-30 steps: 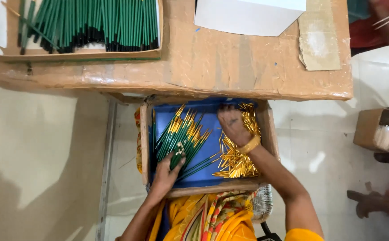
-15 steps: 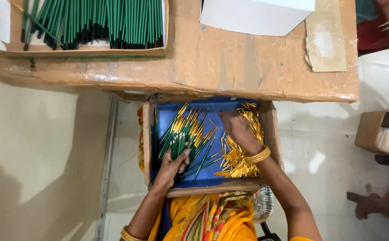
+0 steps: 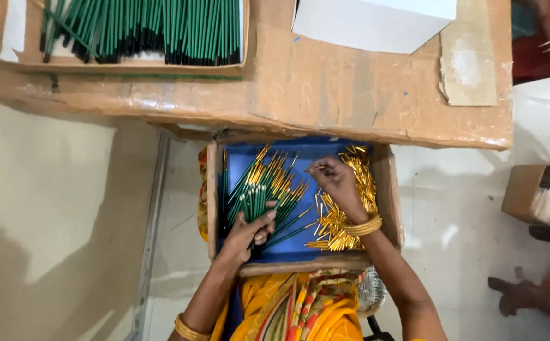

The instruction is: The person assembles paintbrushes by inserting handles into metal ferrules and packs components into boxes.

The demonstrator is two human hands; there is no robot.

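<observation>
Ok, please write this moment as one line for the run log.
left hand: on fanned green pencils | right hand: pinching one gold cap over gold caps pile | tray: blue-lined, on lap

Pencils [image 3: 259,192] left of caps [image 3: 344,208]
</observation>
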